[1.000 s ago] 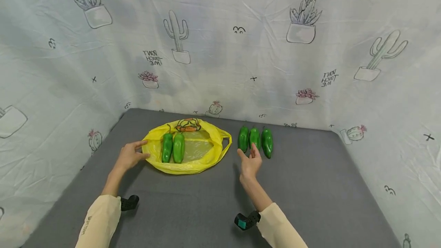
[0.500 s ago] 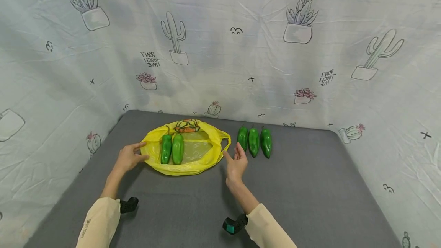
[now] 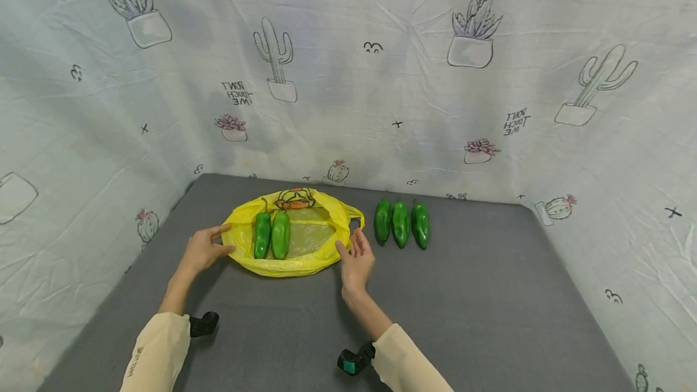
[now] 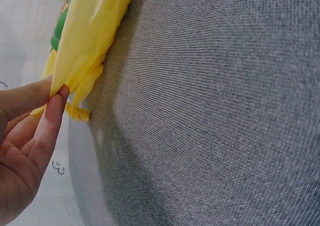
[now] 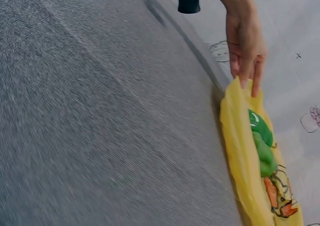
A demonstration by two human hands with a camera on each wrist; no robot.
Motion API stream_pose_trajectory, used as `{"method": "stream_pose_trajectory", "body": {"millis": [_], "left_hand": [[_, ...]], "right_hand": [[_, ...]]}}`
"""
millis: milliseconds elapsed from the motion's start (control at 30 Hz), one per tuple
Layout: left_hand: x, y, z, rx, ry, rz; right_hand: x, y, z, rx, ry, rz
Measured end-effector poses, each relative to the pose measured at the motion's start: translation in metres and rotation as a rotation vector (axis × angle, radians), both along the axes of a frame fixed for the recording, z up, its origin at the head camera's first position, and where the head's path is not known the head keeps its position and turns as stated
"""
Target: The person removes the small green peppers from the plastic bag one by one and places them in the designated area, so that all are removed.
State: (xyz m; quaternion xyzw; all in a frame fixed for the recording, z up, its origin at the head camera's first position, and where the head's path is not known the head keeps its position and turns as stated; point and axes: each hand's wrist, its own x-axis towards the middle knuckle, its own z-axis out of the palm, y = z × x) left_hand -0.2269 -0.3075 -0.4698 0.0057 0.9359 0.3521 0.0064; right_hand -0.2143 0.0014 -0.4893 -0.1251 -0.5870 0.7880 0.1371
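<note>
- While pinching yellow bag [image 3: 296, 267] with left hand [image 3: 202, 251], holding right hand [image 3: 357, 266] unclenched, fingers apart, near handle [image 3: 362, 219]
- Seeing two peppers [image 3: 280, 236] inside, three more peppers [image 3: 400, 225] on table [image 3: 479, 295]

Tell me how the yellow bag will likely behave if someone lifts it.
The yellow bag is probably floppy, since its thin-looking walls wrinkle and fold. It may sag lower on one side, as both green peppers inside lie nearer the left hand.
</note>
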Motion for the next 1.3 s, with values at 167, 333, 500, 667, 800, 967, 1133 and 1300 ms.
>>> {"method": "stream_pose_trajectory", "body": {"millis": [167,333,500,667,800,967,1133,1300], "left_hand": [[0.000,0.000,0.000,-0.001,-0.009,0.007],[0.001,0.000,0.000,0.001,-0.005,0.008],[0.002,0.002,0.000,0.003,0.011,0.002],[0.002,0.001,0.000,0.000,0.011,0.004],[0.003,0.000,-0.001,0.000,0.007,0.009],[0.002,-0.001,-0.002,0.002,-0.002,0.012],[0.001,-0.002,-0.004,0.010,-0.008,0.016],[0.000,-0.002,-0.006,0.017,0.006,0.013]], "right_hand": [[0.003,-0.010,-0.006,-0.005,-0.009,0.025],[0.003,-0.018,-0.011,-0.014,-0.006,0.031],[-0.001,-0.025,-0.016,-0.001,0.006,0.033],[-0.005,-0.033,-0.020,0.002,0.025,0.061],[-0.007,-0.043,-0.021,-0.007,0.047,0.081],[-0.004,-0.055,-0.011,-0.024,0.041,0.108],[0.006,-0.063,0.007,0.013,0.049,0.109],[0.008,-0.074,0.010,0.031,0.078,0.093]]}}
